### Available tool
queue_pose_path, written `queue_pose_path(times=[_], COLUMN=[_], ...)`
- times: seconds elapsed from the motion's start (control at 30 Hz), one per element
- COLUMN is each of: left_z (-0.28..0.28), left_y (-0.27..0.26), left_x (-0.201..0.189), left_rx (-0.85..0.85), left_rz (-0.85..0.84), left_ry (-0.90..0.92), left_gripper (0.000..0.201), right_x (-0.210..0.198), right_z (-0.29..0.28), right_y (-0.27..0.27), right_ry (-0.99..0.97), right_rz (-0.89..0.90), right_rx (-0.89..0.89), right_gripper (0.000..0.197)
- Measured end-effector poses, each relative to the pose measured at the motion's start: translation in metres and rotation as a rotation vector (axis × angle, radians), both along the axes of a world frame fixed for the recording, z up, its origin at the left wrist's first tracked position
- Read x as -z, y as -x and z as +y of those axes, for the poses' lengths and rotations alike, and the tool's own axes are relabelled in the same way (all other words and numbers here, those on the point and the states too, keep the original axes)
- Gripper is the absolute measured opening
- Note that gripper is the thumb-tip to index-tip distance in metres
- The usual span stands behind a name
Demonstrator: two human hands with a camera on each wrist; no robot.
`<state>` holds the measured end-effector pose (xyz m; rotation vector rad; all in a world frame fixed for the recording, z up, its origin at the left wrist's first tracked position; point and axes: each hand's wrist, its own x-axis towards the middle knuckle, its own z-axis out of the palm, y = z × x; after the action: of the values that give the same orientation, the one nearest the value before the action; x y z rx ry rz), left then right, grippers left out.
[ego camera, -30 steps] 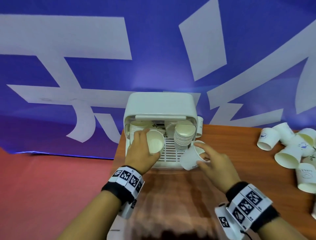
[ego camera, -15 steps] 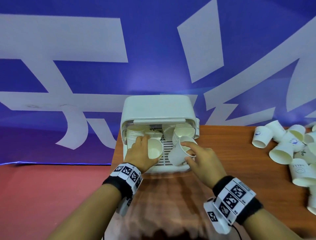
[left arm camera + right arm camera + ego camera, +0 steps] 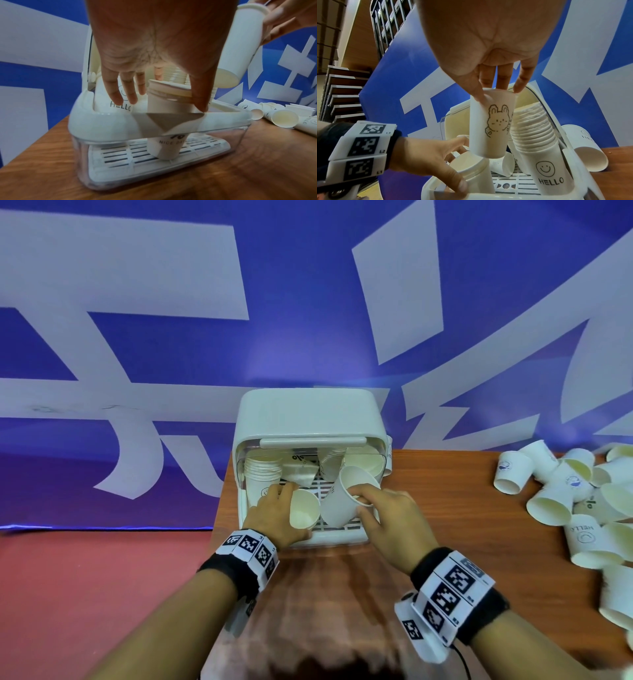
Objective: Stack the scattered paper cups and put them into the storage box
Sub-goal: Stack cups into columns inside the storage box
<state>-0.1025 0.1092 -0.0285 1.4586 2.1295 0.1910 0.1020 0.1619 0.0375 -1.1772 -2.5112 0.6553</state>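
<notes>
The white storage box stands at the table's left end with its lid swung up. Inside it, my left hand grips an upright paper cup, which rests on the slotted floor. My right hand pinches the rim of a bunny-printed cup, tilted just above and right of the left cup. A tall "HELLO" stack stands at the box's right. Another stack stands at its left, behind my left fingers.
Several loose cups lie scattered at the right of the wooden table. One cup lies behind the box's right side. Cups lie on their sides inside the box. A blue and white banner hangs behind.
My right hand has carried the bunny cup left and over the box, close above the cup in my left hand. The left hand has kept its hold in the box.
</notes>
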Motion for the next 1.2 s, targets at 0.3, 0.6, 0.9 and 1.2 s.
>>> queue_pose_path(times=[0.3, 0.6, 0.9, 1.2], left_z=[-0.010, -0.026, -0.024, -0.021], left_y=[0.010, 0.023, 0.028, 0.022], left_x=[-0.009, -0.026, -0.031, -0.037], left_rx=[0.013, 0.048, 0.079, 0.093], left_rz=[-0.063, -0.050, -0.029, -0.001], left_ry=[-0.047, -0.238, -0.235, -0.225], left_gripper=[0.112, 0.119, 0.120, 0.115], right_x=[-0.008, 0.009, 0.015, 0.019], right_z=[-0.001, -0.001, -0.003, -0.001], right_y=[0.021, 0.050, 0.056, 0.059], right_ry=[-0.010, -0.049, -0.100, -0.053], right_rz=[0.018, -0.059, -0.158, -0.281], right_rx=[-0.101, -0.180, -0.278, -0.301], right_gripper=[0.032, 0.032, 0.031, 0.034])
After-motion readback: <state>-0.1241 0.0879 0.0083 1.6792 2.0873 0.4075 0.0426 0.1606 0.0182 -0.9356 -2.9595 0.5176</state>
